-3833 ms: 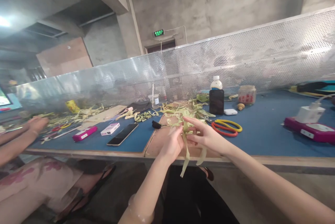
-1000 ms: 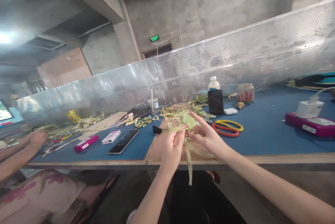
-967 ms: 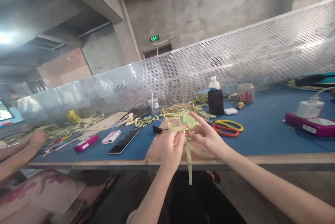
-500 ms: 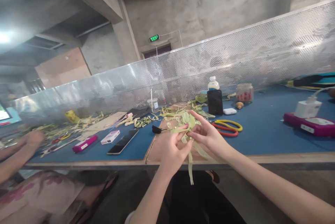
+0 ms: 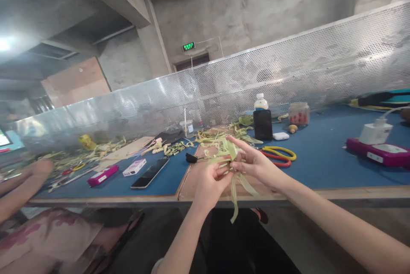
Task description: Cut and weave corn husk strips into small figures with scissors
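Note:
Pale green leaf strips, looking like corn husk, are held between my two hands over a brown board at the table's front. My left hand is closed on them from the left, with fingertips pinched together. From the right, my right hand pinches the same strips between thumb and fingers. One long strip hangs below the hands past the table edge. Fingers hide the exact spot where the strips meet. Behind the hands lies a heap of loose strips.
Scissors with red and yellow handles lie right of my hands. A phone, a small pink-white box and a magenta device lie left. A bottle and jar stand behind. A co-worker's hand is at far left.
My right-hand fingers have come down and closed nearer the left hand. The left fingers have drawn tighter round the strips, and the hanging strip has bent.

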`<state>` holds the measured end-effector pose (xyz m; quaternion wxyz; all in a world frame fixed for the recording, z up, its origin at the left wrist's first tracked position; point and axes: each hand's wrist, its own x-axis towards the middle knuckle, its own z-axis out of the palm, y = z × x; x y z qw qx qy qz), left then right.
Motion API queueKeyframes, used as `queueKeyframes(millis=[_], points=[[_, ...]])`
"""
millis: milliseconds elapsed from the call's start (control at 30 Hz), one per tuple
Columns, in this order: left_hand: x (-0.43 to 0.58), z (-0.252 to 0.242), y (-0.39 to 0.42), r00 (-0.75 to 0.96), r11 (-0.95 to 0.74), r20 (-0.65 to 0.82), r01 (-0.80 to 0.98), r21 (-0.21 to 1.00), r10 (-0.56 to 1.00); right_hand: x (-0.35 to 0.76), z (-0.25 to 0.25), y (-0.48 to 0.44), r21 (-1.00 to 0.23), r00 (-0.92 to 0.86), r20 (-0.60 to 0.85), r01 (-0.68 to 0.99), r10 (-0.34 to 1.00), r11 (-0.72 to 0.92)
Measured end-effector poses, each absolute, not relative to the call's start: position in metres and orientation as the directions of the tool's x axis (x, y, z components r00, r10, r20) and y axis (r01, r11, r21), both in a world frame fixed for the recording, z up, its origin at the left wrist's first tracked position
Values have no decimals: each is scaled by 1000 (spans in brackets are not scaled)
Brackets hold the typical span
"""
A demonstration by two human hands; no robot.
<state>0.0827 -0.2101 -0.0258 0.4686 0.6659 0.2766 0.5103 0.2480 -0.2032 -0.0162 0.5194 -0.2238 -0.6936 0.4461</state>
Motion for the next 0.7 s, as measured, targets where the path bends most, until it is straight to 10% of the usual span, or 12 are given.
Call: queueKeyframes(millis=[333, 700], points=[[77, -25, -206, 327, -271, 323, -195, 943, 888, 256, -17, -198, -933, -506, 300, -333, 809, 137], [80, -17, -217, 373, -179, 312, -351, 919, 874, 256, -16, -203, -930, -552, 368, -201, 748, 308]])
